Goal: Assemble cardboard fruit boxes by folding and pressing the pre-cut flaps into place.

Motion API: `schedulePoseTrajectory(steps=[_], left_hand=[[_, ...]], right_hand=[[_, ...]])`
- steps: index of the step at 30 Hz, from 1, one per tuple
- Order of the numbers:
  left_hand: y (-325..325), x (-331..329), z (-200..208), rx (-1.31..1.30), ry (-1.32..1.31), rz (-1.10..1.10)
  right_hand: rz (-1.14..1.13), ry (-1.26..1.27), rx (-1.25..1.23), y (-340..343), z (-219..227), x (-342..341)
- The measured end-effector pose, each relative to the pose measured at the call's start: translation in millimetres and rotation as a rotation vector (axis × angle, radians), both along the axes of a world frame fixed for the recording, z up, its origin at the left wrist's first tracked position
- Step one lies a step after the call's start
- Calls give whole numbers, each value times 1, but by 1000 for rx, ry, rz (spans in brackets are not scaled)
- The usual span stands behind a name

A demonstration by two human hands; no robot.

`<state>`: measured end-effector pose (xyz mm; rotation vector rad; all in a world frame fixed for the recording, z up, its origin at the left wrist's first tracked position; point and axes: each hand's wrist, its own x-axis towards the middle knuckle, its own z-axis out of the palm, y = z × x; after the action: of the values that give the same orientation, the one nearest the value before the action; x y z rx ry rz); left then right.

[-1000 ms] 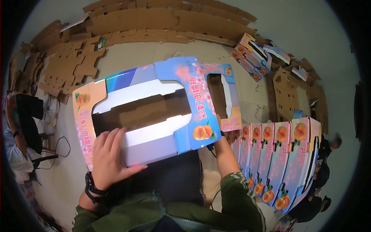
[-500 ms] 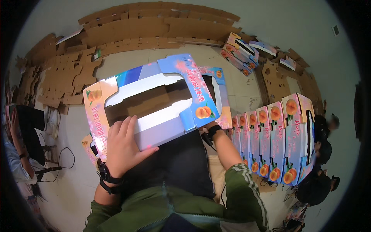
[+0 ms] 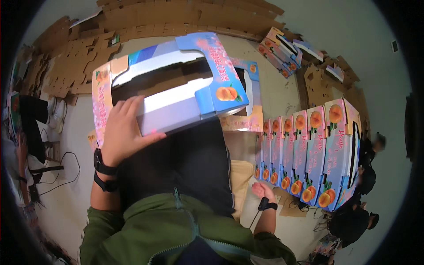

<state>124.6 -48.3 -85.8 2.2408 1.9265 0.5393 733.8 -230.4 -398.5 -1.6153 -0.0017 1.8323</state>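
Observation:
A printed cardboard fruit carton [image 3: 172,114], pink, blue and pale lilac with peach pictures, rests over my black-trousered lap. Its top has a wide opening with a dark brown inside. My left hand [image 3: 121,130] grips the carton's near left part, fingertips over the opening's edge and thumb along the near wall. Away from the carton, my right hand [image 3: 263,191] hangs low beside a cream cushion [image 3: 240,185], its fingers loosely stretched and nothing seen in them. Just behind the held carton's right side is another similar carton [image 3: 242,123].
A row of several like cartons [image 3: 304,150] stands on the floor to my right. More cartons [image 3: 280,51] sit at the far right. Flattened brown cardboard [image 3: 176,20] lines the back. People in dark clothes [image 3: 353,216] are at the right; another person [image 3: 22,154] is at the left.
My right hand has left the carton's near right corner and moved down and right, beside the cushion. My left hand keeps its hold on the carton. The whole view has shifted somewhat.

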Motion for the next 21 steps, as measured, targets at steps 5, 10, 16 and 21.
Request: schedulePoseTrajectory(steps=[5,10,16,21], left_hand=[[3,5,-1,72,96,-31],[5,13,-1,36,139,-7],[7,16,4,21,142,-23],[6,20,11,-4,159,-18]], right_hand=[[-557,-172,-235,-57,-76,17],[-752,4,-128,-13,-159,33],[-499,-299,110,30,-227,42],[-616,-486,144,38,-253,37]])
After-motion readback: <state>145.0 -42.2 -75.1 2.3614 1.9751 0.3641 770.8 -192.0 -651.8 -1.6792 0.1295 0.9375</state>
